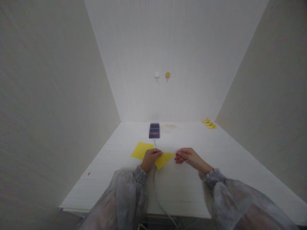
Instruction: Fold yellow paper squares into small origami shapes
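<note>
My left hand (151, 158) pinches a small folded yellow paper (163, 159) just above the white table (182, 188). My right hand (186, 156) hovers a little to the right of that paper, fingers curled together, close to its right tip; whether it touches the paper I cannot tell. A flat yellow paper square (141, 149) lies on the table behind my left hand.
A phone (154, 130) lies at the table's back middle, its white cable (157, 191) running toward the front edge. Several small folded yellow pieces (209, 123) sit in the back right corner. Two hooks (162, 75) hang on the back wall. Walls close both sides.
</note>
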`<action>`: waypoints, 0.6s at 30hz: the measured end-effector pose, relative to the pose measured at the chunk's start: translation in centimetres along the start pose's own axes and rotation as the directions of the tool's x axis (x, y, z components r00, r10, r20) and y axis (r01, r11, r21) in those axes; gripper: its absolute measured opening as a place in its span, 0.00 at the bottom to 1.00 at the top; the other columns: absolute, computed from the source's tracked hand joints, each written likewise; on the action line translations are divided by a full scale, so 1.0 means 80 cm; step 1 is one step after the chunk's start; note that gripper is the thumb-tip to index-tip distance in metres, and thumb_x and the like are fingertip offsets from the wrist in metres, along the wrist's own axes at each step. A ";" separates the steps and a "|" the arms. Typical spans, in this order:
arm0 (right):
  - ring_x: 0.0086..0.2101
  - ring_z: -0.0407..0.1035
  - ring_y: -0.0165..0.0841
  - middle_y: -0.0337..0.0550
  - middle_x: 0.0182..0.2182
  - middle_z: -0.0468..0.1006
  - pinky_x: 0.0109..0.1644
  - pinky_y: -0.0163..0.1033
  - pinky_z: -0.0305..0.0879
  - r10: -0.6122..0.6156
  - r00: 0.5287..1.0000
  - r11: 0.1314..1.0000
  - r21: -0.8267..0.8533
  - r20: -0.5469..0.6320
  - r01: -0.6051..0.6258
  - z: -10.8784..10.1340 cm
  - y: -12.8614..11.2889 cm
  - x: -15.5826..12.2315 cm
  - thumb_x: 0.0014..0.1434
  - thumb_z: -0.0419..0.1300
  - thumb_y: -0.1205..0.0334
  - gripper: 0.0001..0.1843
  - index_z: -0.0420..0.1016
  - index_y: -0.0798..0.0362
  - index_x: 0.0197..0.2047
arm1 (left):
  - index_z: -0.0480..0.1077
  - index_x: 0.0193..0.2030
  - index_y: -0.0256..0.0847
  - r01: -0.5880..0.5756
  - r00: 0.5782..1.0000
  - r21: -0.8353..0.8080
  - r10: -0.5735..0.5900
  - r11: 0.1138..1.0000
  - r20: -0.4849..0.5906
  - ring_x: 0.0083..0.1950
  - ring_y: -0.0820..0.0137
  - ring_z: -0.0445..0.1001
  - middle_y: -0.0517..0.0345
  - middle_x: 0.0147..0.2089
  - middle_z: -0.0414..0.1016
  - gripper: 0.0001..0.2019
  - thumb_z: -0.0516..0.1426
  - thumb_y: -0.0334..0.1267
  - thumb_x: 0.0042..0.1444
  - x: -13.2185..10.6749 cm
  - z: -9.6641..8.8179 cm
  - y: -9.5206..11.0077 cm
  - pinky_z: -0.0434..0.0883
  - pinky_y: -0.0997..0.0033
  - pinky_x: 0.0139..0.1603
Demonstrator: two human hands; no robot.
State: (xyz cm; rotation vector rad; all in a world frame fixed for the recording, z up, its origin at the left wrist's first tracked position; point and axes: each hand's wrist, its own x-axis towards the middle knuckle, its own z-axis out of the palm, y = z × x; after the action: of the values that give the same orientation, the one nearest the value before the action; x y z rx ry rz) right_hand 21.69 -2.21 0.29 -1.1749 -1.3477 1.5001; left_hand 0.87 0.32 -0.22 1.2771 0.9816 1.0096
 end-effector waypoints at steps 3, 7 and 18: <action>0.23 0.71 0.30 0.47 0.26 0.76 0.25 0.33 0.64 -0.015 1.000 1.000 -0.010 0.003 0.015 0.005 -0.005 -0.001 0.48 0.54 0.47 0.21 0.69 0.59 0.31 | 0.71 0.24 0.33 -0.003 0.999 -0.002 0.004 1.000 0.042 0.23 0.77 0.63 0.61 0.20 0.68 0.10 0.59 0.40 0.39 0.000 0.004 0.000 0.58 0.77 0.25; 0.20 0.69 0.27 0.43 0.22 0.75 0.22 0.31 0.62 -0.027 1.000 0.998 -0.063 0.016 0.028 0.020 -0.013 -0.001 0.46 0.58 0.51 0.18 0.71 0.60 0.30 | 0.70 0.24 0.34 0.049 0.997 -0.023 -0.047 0.999 0.061 0.23 0.77 0.64 0.60 0.21 0.69 0.10 0.59 0.40 0.38 -0.004 0.011 0.013 0.59 0.76 0.25; 0.17 0.64 0.24 0.35 0.18 0.69 0.21 0.32 0.64 -0.043 0.999 0.991 -0.127 -0.010 0.041 0.039 -0.016 0.005 0.44 0.59 0.56 0.11 0.67 0.57 0.24 | 0.70 0.26 0.33 0.028 0.982 0.225 -0.069 0.974 0.176 0.22 0.77 0.61 0.60 0.21 0.67 0.11 0.57 0.41 0.40 -0.011 0.019 0.040 0.57 0.78 0.22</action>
State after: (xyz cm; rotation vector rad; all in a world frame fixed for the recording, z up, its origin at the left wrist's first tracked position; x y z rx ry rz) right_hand 18.51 -2.47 1.52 -1.2249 -1.4685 1.3919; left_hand 1.96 -0.87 3.10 1.4942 0.9980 0.7451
